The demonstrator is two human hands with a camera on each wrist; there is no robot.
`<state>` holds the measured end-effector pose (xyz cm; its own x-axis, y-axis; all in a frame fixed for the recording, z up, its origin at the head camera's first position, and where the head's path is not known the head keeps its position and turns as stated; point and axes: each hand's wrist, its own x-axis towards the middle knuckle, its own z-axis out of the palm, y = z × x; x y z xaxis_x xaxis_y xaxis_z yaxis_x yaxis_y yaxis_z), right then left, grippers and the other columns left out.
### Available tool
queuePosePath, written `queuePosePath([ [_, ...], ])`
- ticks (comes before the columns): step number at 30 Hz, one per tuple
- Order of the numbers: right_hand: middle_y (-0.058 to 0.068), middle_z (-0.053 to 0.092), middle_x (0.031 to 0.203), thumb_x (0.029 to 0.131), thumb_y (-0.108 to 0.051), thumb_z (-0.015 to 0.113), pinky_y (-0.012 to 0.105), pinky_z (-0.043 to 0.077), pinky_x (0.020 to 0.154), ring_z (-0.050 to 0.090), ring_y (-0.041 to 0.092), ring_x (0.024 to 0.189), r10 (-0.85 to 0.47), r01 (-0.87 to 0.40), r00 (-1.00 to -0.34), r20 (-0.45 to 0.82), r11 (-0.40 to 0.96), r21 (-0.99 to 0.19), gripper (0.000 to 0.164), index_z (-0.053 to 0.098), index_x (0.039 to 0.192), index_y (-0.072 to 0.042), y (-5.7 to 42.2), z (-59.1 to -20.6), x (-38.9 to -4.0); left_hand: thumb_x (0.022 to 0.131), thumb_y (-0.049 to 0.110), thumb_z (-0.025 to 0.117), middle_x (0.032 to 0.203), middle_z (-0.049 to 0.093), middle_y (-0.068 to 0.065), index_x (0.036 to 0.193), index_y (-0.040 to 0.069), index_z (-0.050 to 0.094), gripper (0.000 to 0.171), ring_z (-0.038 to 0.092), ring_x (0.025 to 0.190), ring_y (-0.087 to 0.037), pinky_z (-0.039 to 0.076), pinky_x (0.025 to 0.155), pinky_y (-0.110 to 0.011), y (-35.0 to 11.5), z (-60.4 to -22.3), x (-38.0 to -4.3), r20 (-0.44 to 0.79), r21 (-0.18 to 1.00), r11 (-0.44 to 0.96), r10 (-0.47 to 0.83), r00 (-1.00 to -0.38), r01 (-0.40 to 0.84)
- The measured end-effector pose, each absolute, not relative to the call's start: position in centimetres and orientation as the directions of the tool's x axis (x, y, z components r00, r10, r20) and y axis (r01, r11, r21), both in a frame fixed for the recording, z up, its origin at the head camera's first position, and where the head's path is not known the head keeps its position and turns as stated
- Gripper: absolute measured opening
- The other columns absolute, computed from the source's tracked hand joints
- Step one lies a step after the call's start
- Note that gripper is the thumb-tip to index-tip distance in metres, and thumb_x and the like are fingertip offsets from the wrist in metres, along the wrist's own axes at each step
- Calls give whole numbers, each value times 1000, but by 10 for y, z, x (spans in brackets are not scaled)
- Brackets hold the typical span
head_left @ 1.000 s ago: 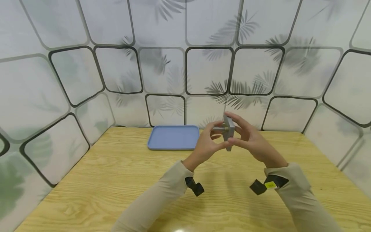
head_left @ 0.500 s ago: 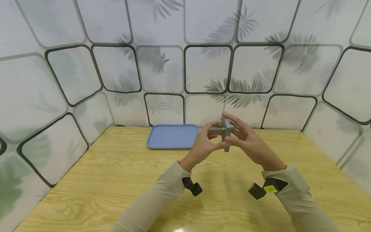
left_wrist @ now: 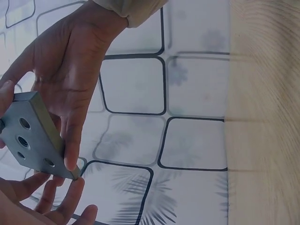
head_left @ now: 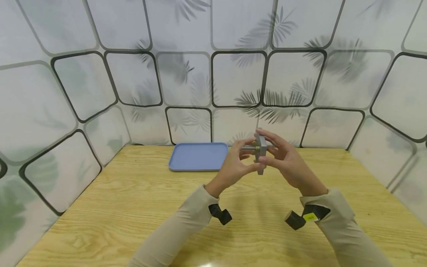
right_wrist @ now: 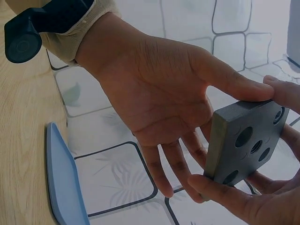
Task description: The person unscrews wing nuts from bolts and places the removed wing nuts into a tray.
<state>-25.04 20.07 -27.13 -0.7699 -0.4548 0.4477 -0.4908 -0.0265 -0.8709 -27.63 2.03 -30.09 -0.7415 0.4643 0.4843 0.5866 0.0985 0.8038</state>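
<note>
A thick grey metal block (head_left: 261,144) with several round holes is held upright above the table between my two hands. My left hand (head_left: 232,163) grips it from the left, its thumb at the lower edge. From the right, my right hand (head_left: 289,165) holds the block, with the thumb low and fingers along the top. A thin grey rod (head_left: 248,147) with a brass-coloured end stands out of the block's left side, near my left fingers; its far end is hidden. Holes show on the block in the left wrist view (left_wrist: 32,136) and the right wrist view (right_wrist: 251,140).
A shallow blue tray (head_left: 198,157) lies at the back of the wooden table (head_left: 133,200), left of my hands. Behind it stands a pale curtain-like wall (head_left: 186,78) with dark outlined squares and leaf prints. Each wrist carries a black strapped camera.
Over the last second the hands and block have shifted slightly left in the head view, mostly in the first half, partly along with the background. The block stays gripped by both hands.
</note>
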Motion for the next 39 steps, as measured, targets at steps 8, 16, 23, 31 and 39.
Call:
queuePosePath([
  [8,-4,37,145,87,3,60,26,53,85,48,7,123,-401,-530,-770,497,-33,-848,62,40,143,-16,202,-269,-246,67,77,52,138,35,-12,147,19,28,102,42,126,-26,38,105,-47,9,-287,-272,506,693,246,503,-700,678],
  [16,-5,44,139,87,4,60,25,52,86,52,8,120,-366,-521,-783,504,-58,-852,59,43,141,-16,202,-263,-242,76,32,78,123,50,-11,133,9,47,69,50,114,-23,41,101,-38,-14,-264,-265,856,22,459,450,-254,888],
  [23,-4,50,134,85,6,61,26,53,86,54,10,118,-373,-511,-777,508,-98,-854,58,47,138,-14,196,-266,-240,75,40,77,106,62,-5,114,13,64,49,56,105,-21,43,100,-41,-11,-265,-259,855,-473,653,501,132,591],
  [31,-5,49,135,84,7,62,25,53,86,52,10,120,-364,-527,-772,521,-91,-845,59,48,137,-13,193,-267,-239,73,41,78,104,63,-3,111,15,68,47,56,102,-19,40,102,-43,-9,-268,-259,870,-461,685,472,138,564],
  [39,-2,50,134,85,6,62,25,53,85,53,9,119,-383,-511,-777,500,-83,-856,57,48,137,-15,192,-270,-243,76,43,75,102,64,0,106,17,72,39,56,102,-18,39,104,-44,-15,-265,-256,863,-474,691,488,130,546],
])
